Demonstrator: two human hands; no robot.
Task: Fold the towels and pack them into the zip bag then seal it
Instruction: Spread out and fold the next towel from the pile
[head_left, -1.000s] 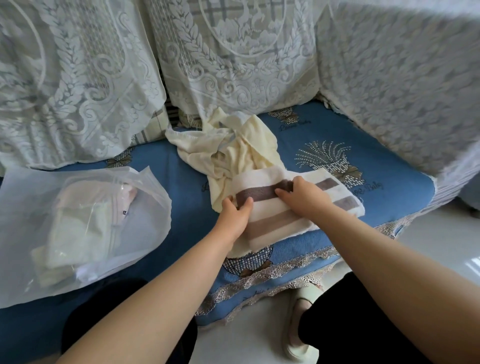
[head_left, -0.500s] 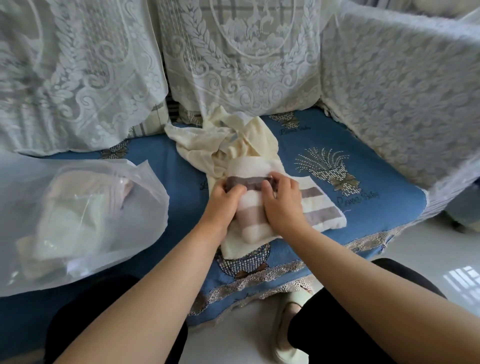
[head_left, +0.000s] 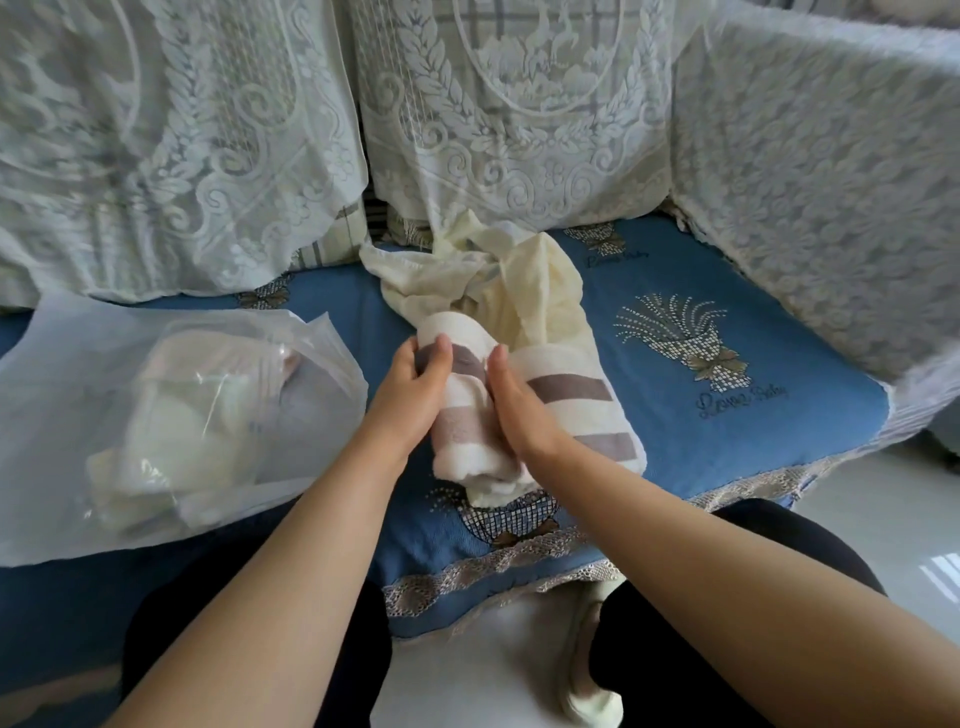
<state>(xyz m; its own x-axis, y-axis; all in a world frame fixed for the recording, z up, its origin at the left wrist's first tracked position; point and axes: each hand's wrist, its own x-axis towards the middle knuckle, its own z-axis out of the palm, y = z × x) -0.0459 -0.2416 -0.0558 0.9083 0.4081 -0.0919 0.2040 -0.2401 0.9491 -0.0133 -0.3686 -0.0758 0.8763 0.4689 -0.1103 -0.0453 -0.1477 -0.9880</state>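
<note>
Fingers of the left hand (head_left: 415, 387) grip the striped towel (head_left: 566, 410), right hand (head_left: 511, 410) pressing flat, now folded narrower, nearly bag-ready

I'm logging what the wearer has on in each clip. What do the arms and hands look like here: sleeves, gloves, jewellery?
Both forearms are bare from the bottom edge of the picture to the wrists; no sleeve shows. The left hand and right hand wear no gloves, and no ring, watch or bracelet is visible on the sides that show. The nails that show look short and unpainted.
</note>
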